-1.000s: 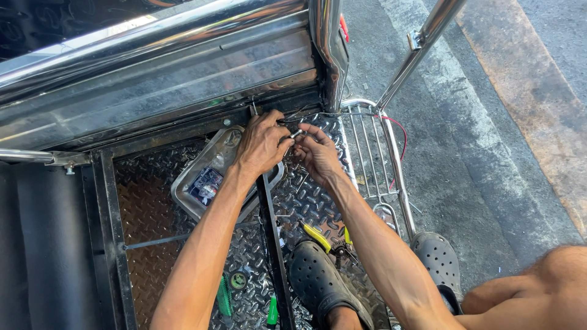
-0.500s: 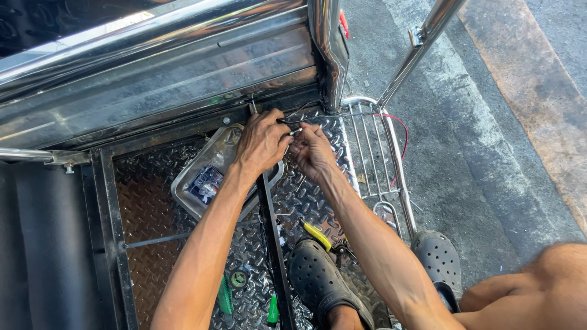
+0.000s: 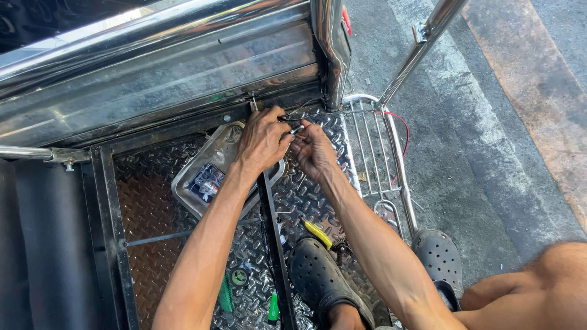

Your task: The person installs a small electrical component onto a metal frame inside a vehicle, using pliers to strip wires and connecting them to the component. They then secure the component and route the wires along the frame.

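My left hand [image 3: 263, 142] and my right hand [image 3: 313, 148] meet over the diamond-plate floor [image 3: 153, 201] of a vehicle bed, close under its steel side wall. Both pinch thin dark wires [image 3: 295, 129] between fingertips. The wire ends run toward the wall and the corner post [image 3: 332, 49]. A red wire [image 3: 400, 122] loops past the step rack on the right.
A metal tray [image 3: 197, 183] with small parts lies left of my left wrist. A yellow-handled tool [image 3: 318, 232], green-handled tools [image 3: 226, 296] and a tape roll [image 3: 239, 276] lie on the floor. My feet in dark clogs [image 3: 318, 281] rest by a wire step rack [image 3: 373, 153]; pavement is to the right.
Both hands stay on the wires with only small finger movements; the view has shifted slightly.
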